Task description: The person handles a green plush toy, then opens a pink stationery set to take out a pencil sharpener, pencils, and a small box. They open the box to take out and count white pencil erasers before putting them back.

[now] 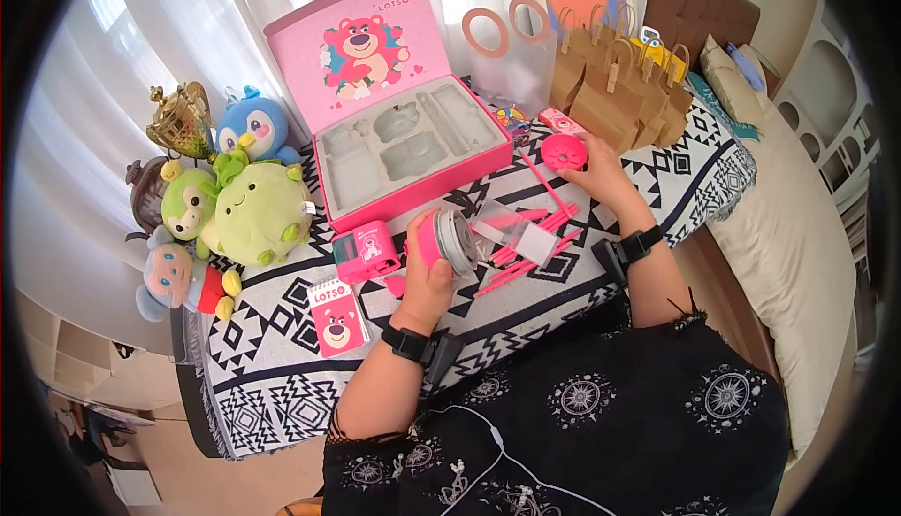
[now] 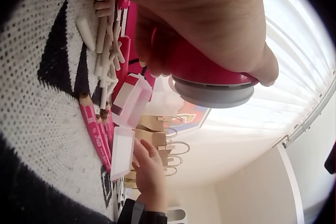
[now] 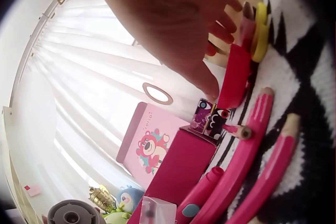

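My left hand [image 1: 427,281] grips a pink cylindrical object with a grey end [image 1: 454,243], held above the cloth with the grey end facing right. In the left wrist view, fingers and thumb wrap round its pink body [image 2: 202,66], and the grey rim [image 2: 212,94] points down. Farther right, my right hand [image 1: 605,176] holds a round pink piece [image 1: 564,152] with openings in its face, thumb and fingers at its edge. The right wrist view shows the hand [image 3: 173,29] beside this piece, edge-on [image 3: 235,79]; its exact finger contact is partly hidden.
Pink pencils [image 1: 535,251] and a clear packet [image 1: 530,239] lie between the hands. An open pink box [image 1: 413,187] with an empty moulded tray stands behind. A pink device [image 1: 366,251] and notepad [image 1: 338,321] lie left, plush toys [image 1: 263,211] beyond; paper bags [image 1: 615,93] stand back right.
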`<state>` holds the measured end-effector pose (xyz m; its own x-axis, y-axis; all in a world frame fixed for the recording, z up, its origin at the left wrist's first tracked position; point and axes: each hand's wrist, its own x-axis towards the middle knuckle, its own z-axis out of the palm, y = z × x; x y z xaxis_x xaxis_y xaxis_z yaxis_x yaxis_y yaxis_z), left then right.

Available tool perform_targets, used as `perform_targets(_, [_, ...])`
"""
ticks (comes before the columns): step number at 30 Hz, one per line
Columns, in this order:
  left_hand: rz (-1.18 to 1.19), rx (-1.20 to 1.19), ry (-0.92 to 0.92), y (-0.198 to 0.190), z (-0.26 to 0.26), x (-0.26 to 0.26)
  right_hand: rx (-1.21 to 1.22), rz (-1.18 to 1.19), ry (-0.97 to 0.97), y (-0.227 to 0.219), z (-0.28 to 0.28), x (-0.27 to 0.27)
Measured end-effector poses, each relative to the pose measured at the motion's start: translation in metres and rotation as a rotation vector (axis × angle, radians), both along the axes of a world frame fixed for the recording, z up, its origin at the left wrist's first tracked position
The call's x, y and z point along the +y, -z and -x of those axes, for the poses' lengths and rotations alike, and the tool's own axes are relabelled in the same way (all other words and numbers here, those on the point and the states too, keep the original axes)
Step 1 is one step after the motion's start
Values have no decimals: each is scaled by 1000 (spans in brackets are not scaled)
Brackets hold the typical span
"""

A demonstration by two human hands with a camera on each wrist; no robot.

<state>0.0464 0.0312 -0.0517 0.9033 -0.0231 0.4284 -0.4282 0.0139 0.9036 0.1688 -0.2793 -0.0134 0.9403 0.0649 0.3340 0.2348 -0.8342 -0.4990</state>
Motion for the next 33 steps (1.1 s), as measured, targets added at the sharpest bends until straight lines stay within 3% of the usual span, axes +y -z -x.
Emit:
perform_targets(2, [9, 6, 12, -3, 2, -1, 26, 101, -12, 4, -6, 1])
perform_targets(9, [22, 16, 21, -1, 1, -1, -23, 25, 3, 11, -13, 5])
perform_targets(12, [37, 13, 19, 6, -2, 1, -47, -73, 65, 4, -7, 8])
perform_targets(14, [52, 29, 39, 6, -2, 1, -84, -365, -4, 5, -10, 4])
perform_targets(15, [66, 43, 61, 5, -2, 1, -82, -367, -7, 3, -8, 7])
perform_targets(18, [90, 57, 79, 3, 0, -1, 37, -419, -289, -32, 22, 27])
perform_targets(19, [88, 58, 74, 3, -1, 0, 39, -421, -294, -47, 36, 35])
perform_targets(21, [75, 54, 76, 3, 0, 1, 202, -293, -498, -67, 57, 51])
perform_targets(22, [73, 55, 71, 4, -1, 1, 204, -295, -502, -70, 64, 57])
perform_targets(24, [87, 63, 64, 2, -1, -1, 143, -61, -707, -73, 74, 68])
perform_targets(28, [73, 92, 81, -14, 7, -4, -4, 51, -875, -75, 86, 89])
perform_targets(33, [-48, 2, 7, -7, 1, 1, -96, 34, -910, -80, 81, 105])
